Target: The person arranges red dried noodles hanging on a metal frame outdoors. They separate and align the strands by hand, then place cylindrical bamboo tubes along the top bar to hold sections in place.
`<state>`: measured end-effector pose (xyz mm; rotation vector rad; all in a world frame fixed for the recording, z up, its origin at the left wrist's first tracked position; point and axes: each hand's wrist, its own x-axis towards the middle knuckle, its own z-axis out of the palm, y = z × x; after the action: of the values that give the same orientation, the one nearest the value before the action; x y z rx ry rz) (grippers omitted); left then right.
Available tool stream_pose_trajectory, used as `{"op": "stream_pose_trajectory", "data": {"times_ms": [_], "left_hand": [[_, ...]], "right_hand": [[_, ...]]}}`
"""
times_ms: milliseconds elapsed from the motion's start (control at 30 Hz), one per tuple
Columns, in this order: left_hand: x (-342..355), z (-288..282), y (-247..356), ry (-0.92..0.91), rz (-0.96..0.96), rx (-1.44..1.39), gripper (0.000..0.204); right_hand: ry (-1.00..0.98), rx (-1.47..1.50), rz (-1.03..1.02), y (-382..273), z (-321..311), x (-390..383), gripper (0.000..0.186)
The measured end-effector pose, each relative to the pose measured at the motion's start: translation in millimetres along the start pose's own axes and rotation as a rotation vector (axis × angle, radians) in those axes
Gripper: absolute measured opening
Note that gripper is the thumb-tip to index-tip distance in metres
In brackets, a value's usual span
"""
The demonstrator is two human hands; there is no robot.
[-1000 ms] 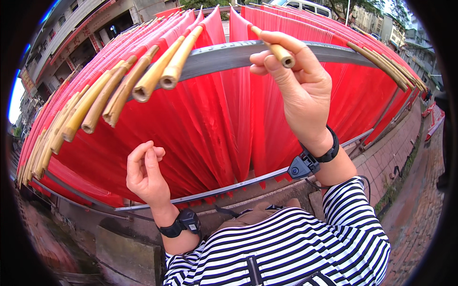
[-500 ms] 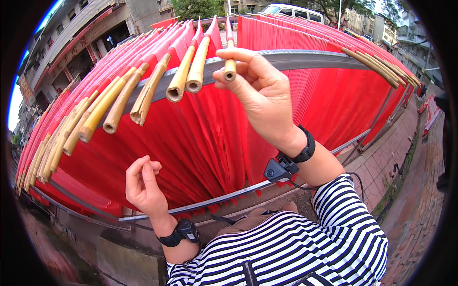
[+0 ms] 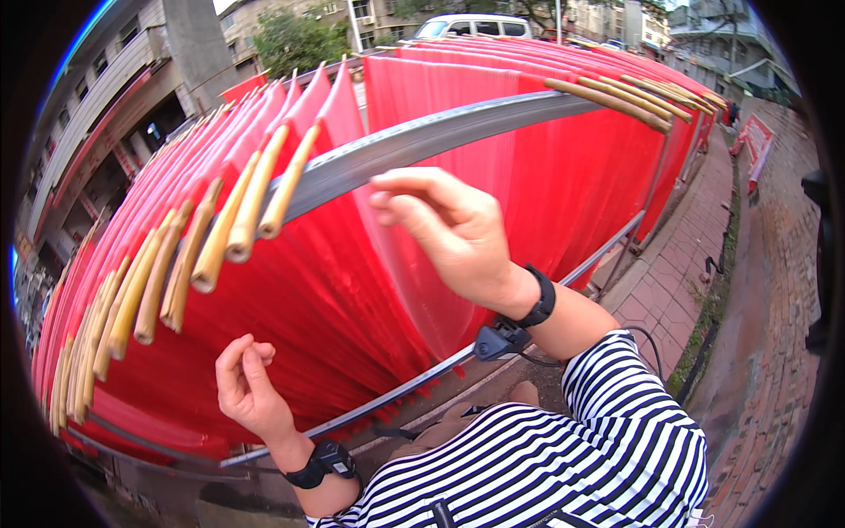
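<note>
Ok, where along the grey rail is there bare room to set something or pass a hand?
The grey rail shows bare between the left row's nearest bamboo pole and the poles at right; the right hand appears near that stretch's lower edge in the picture. It is crowded farther left and right, where poles lie close together.

A white van [image 3: 475, 28] and a green tree [image 3: 302, 42] stand before buildings [image 3: 239, 30]

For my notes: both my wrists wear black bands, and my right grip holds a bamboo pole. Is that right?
Not quite: the head view shows your right grip apart from the bamboo poles, holding none. Both wrists do wear black bands.
</note>
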<state>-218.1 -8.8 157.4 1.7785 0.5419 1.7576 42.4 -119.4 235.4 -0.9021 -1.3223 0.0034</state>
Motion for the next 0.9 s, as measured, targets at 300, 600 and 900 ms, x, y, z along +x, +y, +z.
{"op": "stream_pose_trajectory", "data": {"times_ms": [300, 600, 900], "left_hand": [[-5, 65, -1, -0.114, -0.022, -0.075, 0.013], [-14, 106, 7, -0.143, 0.01, -0.047, 0.013], [-19, 97, 3, -0.087, 0.006, 0.041, 0.012]], "right_hand": [[0.593, -0.165, 0.047, -7, -182, -26, 0.031], [0.412, -0.251, -0.116, -17, -226, -10, 0.039], [0.393, -0.287, -0.196, -6, -233, 5, 0.03]]}}
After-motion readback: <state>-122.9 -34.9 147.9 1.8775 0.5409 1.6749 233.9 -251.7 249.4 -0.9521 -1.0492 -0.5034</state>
